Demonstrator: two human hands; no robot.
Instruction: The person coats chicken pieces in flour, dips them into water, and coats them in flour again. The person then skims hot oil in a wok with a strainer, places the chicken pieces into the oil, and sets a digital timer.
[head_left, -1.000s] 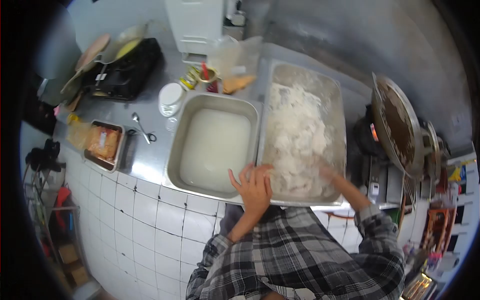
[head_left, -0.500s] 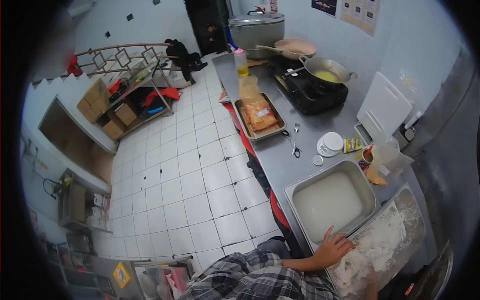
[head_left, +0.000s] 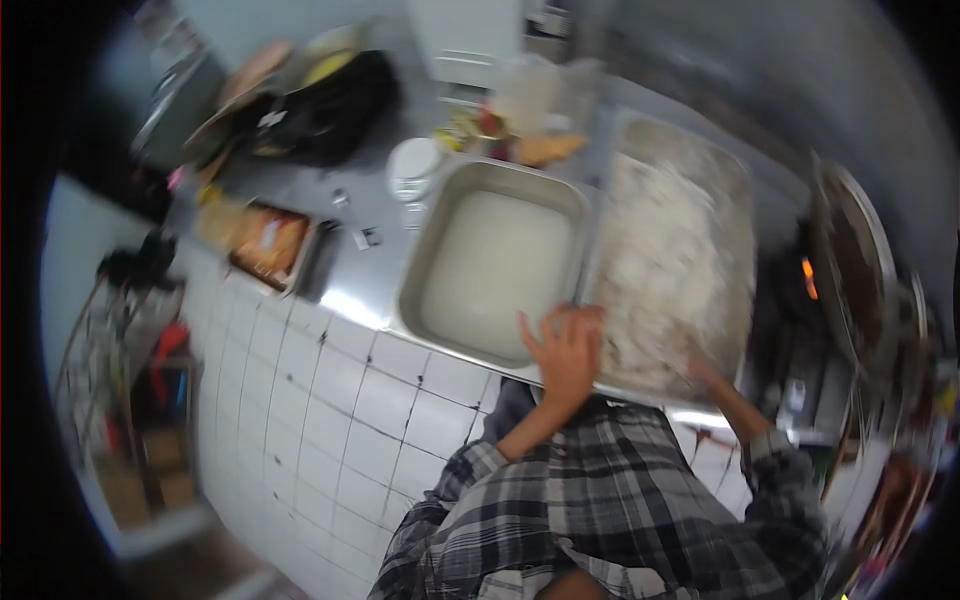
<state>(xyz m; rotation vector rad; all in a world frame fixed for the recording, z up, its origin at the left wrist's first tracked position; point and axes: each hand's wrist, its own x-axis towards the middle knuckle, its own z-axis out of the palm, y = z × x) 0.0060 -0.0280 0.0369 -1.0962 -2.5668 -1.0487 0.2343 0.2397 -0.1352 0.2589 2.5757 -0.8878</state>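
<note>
My left hand [head_left: 568, 350] lies at the near end of the two metal pans, by the rims where they meet. Its thumb sticks out to the left and its fingers are apart; I see nothing held. My right hand [head_left: 692, 360] is down in the white flour [head_left: 660, 250] at the near end of the right-hand pan [head_left: 738, 200]. Motion blur and flour hide its fingers. Lumpy pieces coated in flour lie around it. To the left, the deep metal pan [head_left: 412, 270] holds a cloudy whitish liquid [head_left: 500, 265].
Beyond the pans are a white kitchen scale [head_left: 414, 160], a clear plastic bag [head_left: 550, 90] and a black stove [head_left: 345, 110]. A tray with orange packaged food [head_left: 270, 243] sits at the far left. A large round pan or lid [head_left: 860, 270] stands at the right.
My view has swung right and down, bringing both pans to the middle and both forearms into sight. My left hand stays by the adjoining rims, and my right hand remains in the flour.
</note>
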